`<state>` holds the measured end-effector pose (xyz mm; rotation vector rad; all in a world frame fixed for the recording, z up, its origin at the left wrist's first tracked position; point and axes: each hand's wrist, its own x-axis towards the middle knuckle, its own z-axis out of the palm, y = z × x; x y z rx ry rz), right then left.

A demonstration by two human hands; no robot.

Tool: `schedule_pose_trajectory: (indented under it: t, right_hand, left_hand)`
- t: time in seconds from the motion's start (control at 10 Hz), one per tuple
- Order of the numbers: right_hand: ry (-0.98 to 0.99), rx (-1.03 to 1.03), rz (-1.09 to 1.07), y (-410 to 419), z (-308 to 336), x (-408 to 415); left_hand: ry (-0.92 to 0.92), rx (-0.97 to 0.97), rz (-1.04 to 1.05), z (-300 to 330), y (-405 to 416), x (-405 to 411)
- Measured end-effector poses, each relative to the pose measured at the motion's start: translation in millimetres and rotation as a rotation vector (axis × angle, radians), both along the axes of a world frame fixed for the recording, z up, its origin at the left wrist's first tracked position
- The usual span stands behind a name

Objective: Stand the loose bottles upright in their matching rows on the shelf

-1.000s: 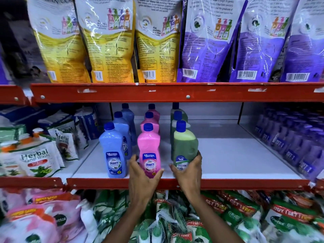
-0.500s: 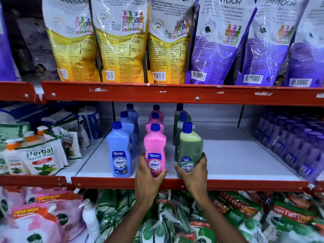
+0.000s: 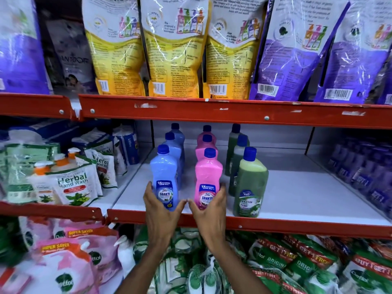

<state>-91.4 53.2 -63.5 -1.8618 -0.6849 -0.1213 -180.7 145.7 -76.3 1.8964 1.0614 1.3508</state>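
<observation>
Three rows of blue-capped bottles stand upright on the white shelf (image 3: pixel 297 194): blue on the left, pink in the middle, green on the right. My left hand (image 3: pixel 159 211) cups the base of the front blue bottle (image 3: pixel 164 177), thumb on its right side. The front pink bottle (image 3: pixel 207 179) has my right hand (image 3: pixel 210 213) wrapped round its base. The front green bottle (image 3: pixel 251 183) stands free at the shelf's front edge, with no hand on it. Behind each front bottle stand two more of the same colour.
Herbal hand wash pouches (image 3: pixel 72 185) and pump bottles fill the shelf section to the left. Purple bottles (image 3: pixel 364 172) line the right side. Yellow and purple refill pouches (image 3: pixel 174 52) hang above the red shelf beam (image 3: pixel 233 112). Green and pink pouches crowd the level below.
My left hand has shifted from the pink bottle to the blue one. My right hand has let go of the green bottle and moved to the pink one. The view has shifted leftward.
</observation>
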Motion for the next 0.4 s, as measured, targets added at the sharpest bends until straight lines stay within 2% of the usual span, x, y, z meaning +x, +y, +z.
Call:
schedule_pose_trajectory:
  t: [0.4]
  right_hand:
    - [0.033,0.068,-0.005,6.0,3.7,3.4]
  left_hand:
    - [-0.001,0.012,-0.043,1.1,3.1,-1.5]
